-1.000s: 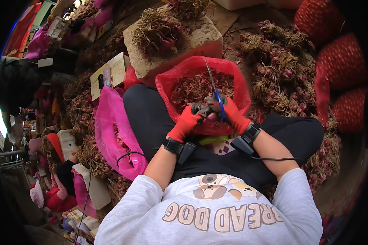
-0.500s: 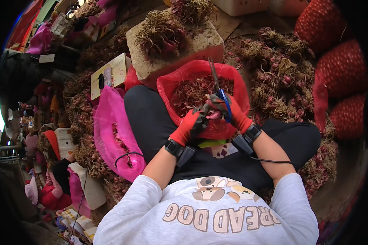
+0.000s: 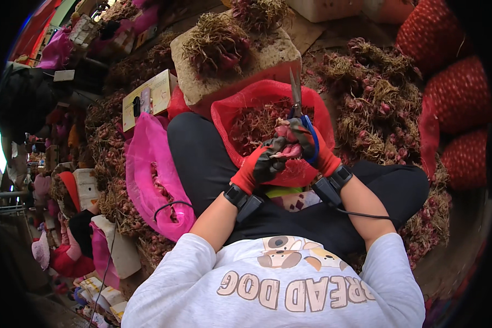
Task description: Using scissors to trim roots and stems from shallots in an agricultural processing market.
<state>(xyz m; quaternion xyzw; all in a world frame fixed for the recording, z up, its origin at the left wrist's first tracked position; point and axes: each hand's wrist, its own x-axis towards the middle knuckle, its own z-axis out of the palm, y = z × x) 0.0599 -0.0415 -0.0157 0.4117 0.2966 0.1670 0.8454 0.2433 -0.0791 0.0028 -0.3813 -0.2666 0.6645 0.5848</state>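
Note:
Both my hands wear red gloves with dark palms and fingers, held over a red mesh bag [image 3: 222, 116]. My left hand [image 3: 267, 159] is closed around a small bunch of shallots [image 3: 291, 151]. In my right hand [image 3: 315, 146] is a pair of scissors [image 3: 311, 131] with blue handles; its blades point away from me, slightly apart. The right fingers also touch the upper part of the bunch. Dry reddish-brown pieces [image 3: 250, 124] lie inside the bag, between my bent legs.
Beyond the bag stands a foam block [image 3: 279, 54] topped with a bundle of dried shallots [image 3: 216, 46]. A shallot heap [image 3: 374, 104] lies to the right, beside full red mesh sacks [image 3: 458, 93]. A pink mesh bag [image 3: 147, 175] rests left of my leg. Another person [image 3: 68, 254] sits at far left.
The scissors have turned more upright and their blades have parted. My hands have shifted slightly, and more of the shallots now shows between them.

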